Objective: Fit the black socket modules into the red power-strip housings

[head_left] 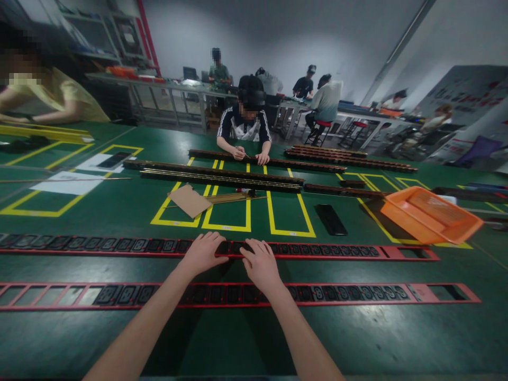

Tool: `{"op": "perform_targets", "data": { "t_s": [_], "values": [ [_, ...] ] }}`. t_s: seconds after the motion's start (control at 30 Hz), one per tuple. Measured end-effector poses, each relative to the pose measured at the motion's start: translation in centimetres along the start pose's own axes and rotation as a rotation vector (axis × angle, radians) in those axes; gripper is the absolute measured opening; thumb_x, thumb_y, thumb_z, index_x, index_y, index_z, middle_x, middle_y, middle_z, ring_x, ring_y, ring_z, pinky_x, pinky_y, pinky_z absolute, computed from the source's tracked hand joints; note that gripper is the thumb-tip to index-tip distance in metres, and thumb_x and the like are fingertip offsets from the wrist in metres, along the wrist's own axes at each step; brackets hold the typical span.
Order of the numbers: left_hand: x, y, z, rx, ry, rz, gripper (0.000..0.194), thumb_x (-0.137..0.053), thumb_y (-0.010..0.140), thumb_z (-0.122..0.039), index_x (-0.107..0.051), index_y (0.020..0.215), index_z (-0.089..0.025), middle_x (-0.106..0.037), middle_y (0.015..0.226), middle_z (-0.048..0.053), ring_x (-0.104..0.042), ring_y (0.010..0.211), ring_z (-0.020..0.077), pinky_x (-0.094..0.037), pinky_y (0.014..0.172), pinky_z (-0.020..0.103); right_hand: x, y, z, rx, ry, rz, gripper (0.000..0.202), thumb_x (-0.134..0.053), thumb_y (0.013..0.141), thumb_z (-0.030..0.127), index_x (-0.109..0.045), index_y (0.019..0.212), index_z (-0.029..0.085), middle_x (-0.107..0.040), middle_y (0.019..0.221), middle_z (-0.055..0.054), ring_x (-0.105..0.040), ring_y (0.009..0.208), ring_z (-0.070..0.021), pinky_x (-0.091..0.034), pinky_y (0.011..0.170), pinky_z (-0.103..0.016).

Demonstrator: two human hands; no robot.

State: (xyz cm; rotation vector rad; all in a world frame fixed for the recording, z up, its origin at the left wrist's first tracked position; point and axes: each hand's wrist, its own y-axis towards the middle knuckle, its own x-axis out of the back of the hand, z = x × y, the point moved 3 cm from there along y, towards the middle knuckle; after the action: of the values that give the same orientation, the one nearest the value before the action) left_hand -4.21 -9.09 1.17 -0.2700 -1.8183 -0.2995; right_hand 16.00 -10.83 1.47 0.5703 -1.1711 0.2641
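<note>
Two long red strips with rows of black power sockets lie crosswise on the green table. Over the middle of the farther socket strip [329, 251] are both of my hands. My left hand [203, 253] bends its fingers over the far edge, with the thumb at the near edge. Just to the right, my right hand [262, 263] holds the same strip in a similar way, its fingers curled over the sockets. Parts of the sockets between and under the hands are hidden. Nearer to me, my forearms cross above the second socket strip [341, 293], whose left-end slots are empty frames.
An orange bin [432, 217] stands tilted at the right. A black phone [330, 219], a cardboard piece [189, 200] and long dark rails [222, 177] lie beyond the strips. Across the table a person [244, 124] works with both hands; another person [59, 100] leans in at left.
</note>
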Motion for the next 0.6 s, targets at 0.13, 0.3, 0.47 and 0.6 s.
{"op": "perform_targets", "data": {
  "t_s": [0.13, 0.3, 0.47, 0.6],
  "values": [
    [-0.06, -0.05, -0.06, -0.001, 0.001, 0.008, 0.043, -0.07, 0.076, -0.045, -0.059, 0.112, -0.025, -0.063, 0.111, 0.005, -0.055, 0.106, 0.0255, -0.04, 0.088, 0.038, 0.19, 0.01, 0.2, -0.015, -0.002, 0.021, 0.033, -0.057, 0.09, 0.019, -0.064, 0.121, 0.028, -0.057, 0.136, -0.006, -0.046, 0.129, -0.022, -0.03, 0.113, -0.046],
    [-0.12, 0.07, -0.05, -0.023, 0.023, 0.022, 0.04, -0.067, 0.079, -0.043, -0.059, 0.112, -0.023, -0.064, 0.111, 0.006, -0.056, 0.106, 0.0253, -0.04, 0.09, 0.038, 0.07, 0.05, 0.39, -0.045, -0.01, 0.055, 0.054, -0.061, 0.087, 0.021, -0.048, 0.139, 0.026, -0.052, 0.141, -0.008, -0.041, 0.133, -0.0231, -0.024, 0.115, -0.049],
    [-0.09, 0.11, -0.09, -0.081, -0.003, 0.041, 0.037, -0.069, 0.077, -0.044, -0.06, 0.105, -0.022, -0.064, 0.106, 0.006, -0.058, 0.101, 0.0252, -0.042, 0.087, 0.037, 0.04, 0.14, 0.4, -0.073, -0.035, 0.057, 0.052, -0.066, 0.086, 0.031, -0.05, 0.136, 0.026, -0.058, 0.129, -0.008, -0.047, 0.124, -0.0257, -0.022, 0.115, -0.053],
    [0.05, -0.16, -0.43, -0.11, -0.011, 0.052, 0.036, -0.07, 0.075, -0.044, -0.06, 0.103, -0.022, -0.064, 0.103, 0.005, -0.058, 0.098, 0.0237, -0.043, 0.084, 0.036, 0.07, 0.27, 0.38, -0.067, -0.037, 0.064, 0.055, -0.071, 0.083, 0.038, -0.053, 0.133, 0.024, -0.061, 0.119, -0.009, -0.051, 0.116, -0.0265, -0.03, 0.11, -0.05]
  ]
}}
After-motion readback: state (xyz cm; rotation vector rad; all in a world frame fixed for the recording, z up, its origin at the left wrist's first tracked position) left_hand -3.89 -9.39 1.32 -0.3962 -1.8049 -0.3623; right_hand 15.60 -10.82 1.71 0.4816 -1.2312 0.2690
